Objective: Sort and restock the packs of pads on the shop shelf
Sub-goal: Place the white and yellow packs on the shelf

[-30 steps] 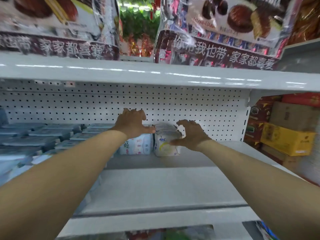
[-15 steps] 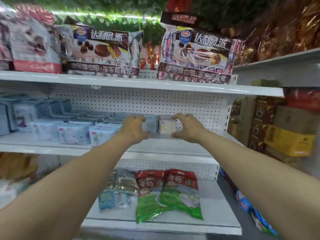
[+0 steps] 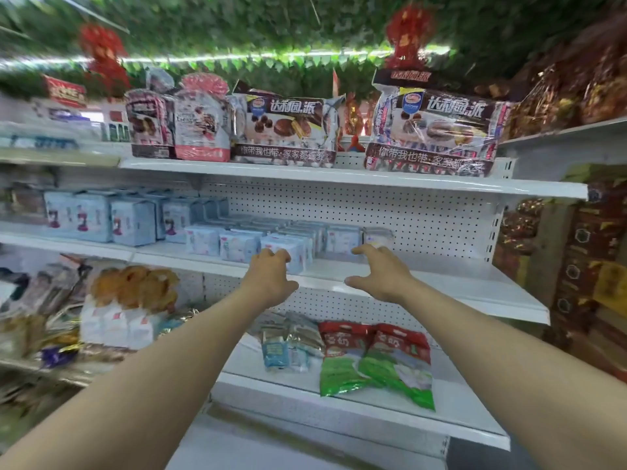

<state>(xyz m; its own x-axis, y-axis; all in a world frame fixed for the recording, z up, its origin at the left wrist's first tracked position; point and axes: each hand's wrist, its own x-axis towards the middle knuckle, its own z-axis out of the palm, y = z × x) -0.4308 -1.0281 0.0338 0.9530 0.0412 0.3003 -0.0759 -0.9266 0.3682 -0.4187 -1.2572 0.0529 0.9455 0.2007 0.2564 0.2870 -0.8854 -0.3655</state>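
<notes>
Pale blue packs of pads (image 3: 237, 244) stand in rows on the middle white shelf (image 3: 441, 283). Taller blue packs (image 3: 130, 222) stand further left on it. A small white pack (image 3: 377, 236) stands alone at the right end of the rows, near the pegboard back. My left hand (image 3: 269, 278) hovers in front of the shelf edge, fingers curled loosely, holding nothing. My right hand (image 3: 381, 273) is in front of the shelf below the white pack, fingers spread, empty.
Large chocolate pie bags (image 3: 431, 130) sit on the top shelf (image 3: 339, 174). The lower shelf (image 3: 339, 401) holds red-and-green snack bags (image 3: 373, 361) and small blue packets (image 3: 281, 351). Brown and yellow boxes (image 3: 593, 266) are stacked on the right. Mixed snacks (image 3: 118, 310) fill the left.
Both hands have let go of the packs at the back of the shelf and drawn back to its front edge. The view has pulled back from the shelf, showing more shelves.
</notes>
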